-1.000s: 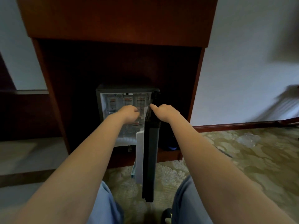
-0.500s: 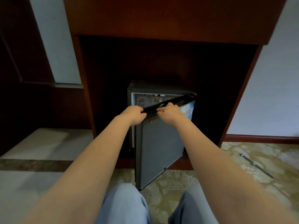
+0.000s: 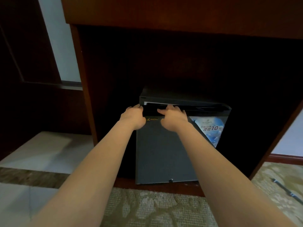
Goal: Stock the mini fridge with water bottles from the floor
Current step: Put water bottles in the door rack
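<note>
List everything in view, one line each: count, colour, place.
mini fridge: one, black, inside the cabinet recess
fridge door: one, dark grey, almost shut
sticker: one, blue, door's upper right
cabinet: one, dark brown wood, around the fridge
carpet: one, beige patterned, foreground floor
thin object: one, dark, on carpet at right; too small to identify
left hand: one, holds door's top left corner
right hand: one, holds door's top edge
</note>
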Motion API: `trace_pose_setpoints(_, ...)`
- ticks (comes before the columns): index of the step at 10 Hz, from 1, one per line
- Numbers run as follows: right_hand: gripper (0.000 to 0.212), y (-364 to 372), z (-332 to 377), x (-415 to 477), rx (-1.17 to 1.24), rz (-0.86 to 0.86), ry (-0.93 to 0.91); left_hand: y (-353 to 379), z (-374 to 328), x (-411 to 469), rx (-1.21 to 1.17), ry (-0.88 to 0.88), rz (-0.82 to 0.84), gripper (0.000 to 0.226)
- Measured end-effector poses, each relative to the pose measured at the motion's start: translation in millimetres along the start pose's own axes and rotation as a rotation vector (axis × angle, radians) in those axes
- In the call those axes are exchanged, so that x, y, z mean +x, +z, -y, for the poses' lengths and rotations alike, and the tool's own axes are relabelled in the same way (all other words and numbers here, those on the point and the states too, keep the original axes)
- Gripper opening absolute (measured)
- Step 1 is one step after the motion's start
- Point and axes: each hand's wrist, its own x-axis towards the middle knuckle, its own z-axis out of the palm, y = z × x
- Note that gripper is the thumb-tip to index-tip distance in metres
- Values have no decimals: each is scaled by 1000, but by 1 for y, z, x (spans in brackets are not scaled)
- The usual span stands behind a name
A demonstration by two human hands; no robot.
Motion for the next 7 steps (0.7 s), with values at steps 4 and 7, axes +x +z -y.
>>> trace_pose_setpoints(4,69,8,-10,55,-9,-23,-20,18,9,64,5,-74,66,73)
trace_pose_setpoints(7,61,-23,-13,10,172,-24,-47,-9,-10,27,12,-65,139,48)
